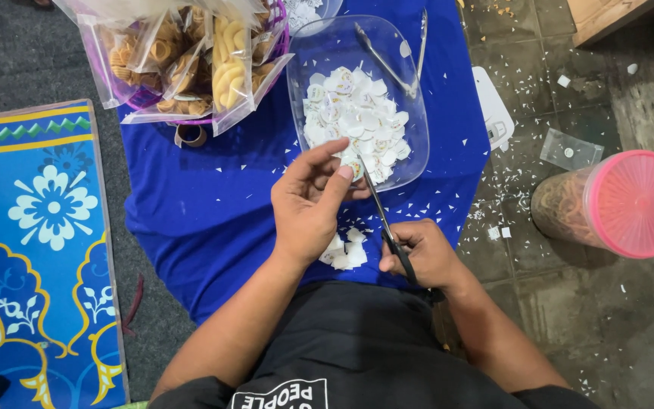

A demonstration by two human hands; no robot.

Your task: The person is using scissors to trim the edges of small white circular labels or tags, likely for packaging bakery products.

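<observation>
From the head camera, your left hand [308, 201] pinched a small paper label [355, 168] between thumb and fingertips, right at the near rim of the clear plastic tray [418, 113]. Your right hand [421, 254] was clenched around the black handles of the scissors [387, 227], blades pointing toward 11 o'clock and meeting the label.

The blade tips sat just beside your left fingertips, so a hurried snip could have nicked them, I judged. A nudge of the tray rim might also have tipped the heap of cut labels [353, 113] onto the blue cloth [206, 197].

A small pile of cut pieces [346, 251] lay between your wrists at 6 o'clock. Bagged snacks [191, 60] crowded 10 o'clock, metal tongs [395, 57] lay in the tray at 1 o'clock, and a pink-lidded jar [615, 203] lay at 3 o'clock, well apart. Open cloth remained at 9 o'clock.
</observation>
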